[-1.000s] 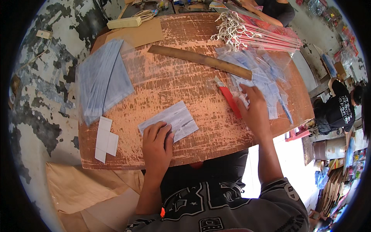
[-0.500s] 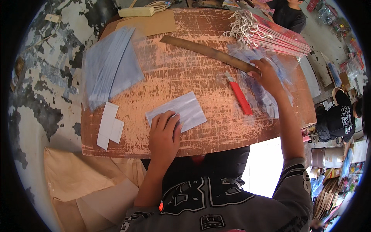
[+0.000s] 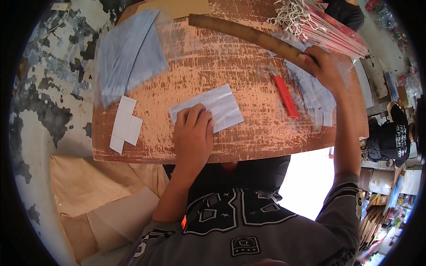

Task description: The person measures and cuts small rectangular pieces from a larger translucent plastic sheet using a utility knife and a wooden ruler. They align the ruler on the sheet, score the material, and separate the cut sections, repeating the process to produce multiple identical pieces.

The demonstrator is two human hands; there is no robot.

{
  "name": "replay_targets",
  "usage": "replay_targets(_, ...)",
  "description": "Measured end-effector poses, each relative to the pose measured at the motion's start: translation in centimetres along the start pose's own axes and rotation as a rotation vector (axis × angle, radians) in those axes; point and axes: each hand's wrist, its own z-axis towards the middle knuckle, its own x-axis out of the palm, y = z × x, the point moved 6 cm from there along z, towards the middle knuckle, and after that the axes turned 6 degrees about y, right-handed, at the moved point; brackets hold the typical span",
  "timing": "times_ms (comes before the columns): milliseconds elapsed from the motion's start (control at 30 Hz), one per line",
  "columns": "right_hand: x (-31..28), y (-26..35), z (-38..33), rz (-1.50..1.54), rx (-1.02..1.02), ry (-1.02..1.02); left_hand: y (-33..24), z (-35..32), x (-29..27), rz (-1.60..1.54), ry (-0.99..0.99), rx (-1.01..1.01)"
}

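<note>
My left hand (image 3: 194, 133) rests with bent fingers on a small rectangular piece of translucent bluish plastic (image 3: 224, 107), pinning it near the table's front edge. At the far right, my right hand (image 3: 326, 68) grips one end of a long brown ruler-like strip (image 3: 248, 36), which slants away to the upper left. A red cutter knife (image 3: 285, 96) with its blade out lies just left of my right forearm. Beneath and beside that hand is a loose pile of small clear plastic pieces (image 3: 315, 95).
Large clear plastic sheets (image 3: 128, 60) are stacked at the table's far left, with a white cut-out card (image 3: 125, 126) nearer me. White-corded red-and-white bundles (image 3: 326, 31) lie at the back right. The worn brown table (image 3: 186, 66) has a curved-looking front edge. Other people (image 3: 390, 137) are at the right.
The strip's near end has been lifted and moved right with my right hand. My left hand stays on the small plastic piece. The whole view has shifted slightly.
</note>
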Motion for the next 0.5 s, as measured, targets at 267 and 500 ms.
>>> replay_targets(267, 6.5, 11.5, -7.8, 0.695, 0.303, 0.089, 0.4, -0.1, 0.2, -0.018, -0.011, -0.018)
replay_targets(500, 10.8, 18.5, -11.7, 0.711, 0.375, 0.004, 0.9, -0.2, 0.2, -0.033, -0.013, -0.022)
